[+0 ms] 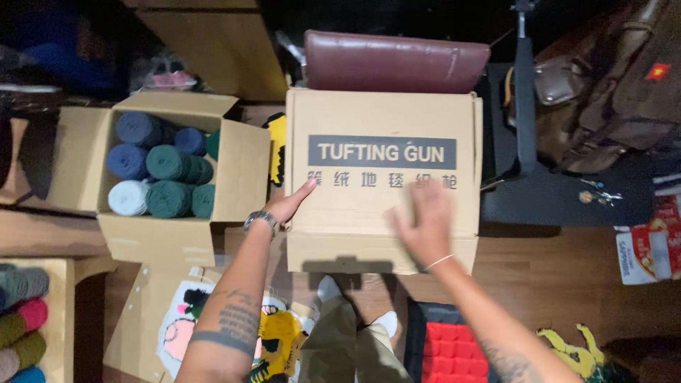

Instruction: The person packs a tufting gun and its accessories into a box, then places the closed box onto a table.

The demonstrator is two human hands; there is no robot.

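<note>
1. A closed cardboard box [383, 177] with a dark printed label on its lid sat in the middle of the view, resting on a dark red padded seat [396, 60] whose far edge showed just beyond it.
2. The left hand [287, 204] pressed flat against the box's left edge, thumb up along the side, fingers spread and gripping nothing else; a metal watch [261, 220] sat on that wrist.
3. The right hand [424, 223] lay open over the box's near right part, blurred, fingers spread wide; I could not tell whether it touched the lid.
4. The step in hand looked like steadying or getting hold of the box; a next move would seem to call for both palms set firmly on opposite sides or fingers finding the lid seam.
5. Left of the box stood an open carton [170, 234] packed with rolls of blue, green and pale yarn [167, 164].
6. Below the box, nearer the person, lay tufted rugs: a red and black one [443, 347] and a yellow figure [574, 354], on a wooden floor [553, 276].
7. Right of the box, brown leather bags [603, 92] hung beside a black stand [525, 106].
8. The room was dim and crowded.
</note>
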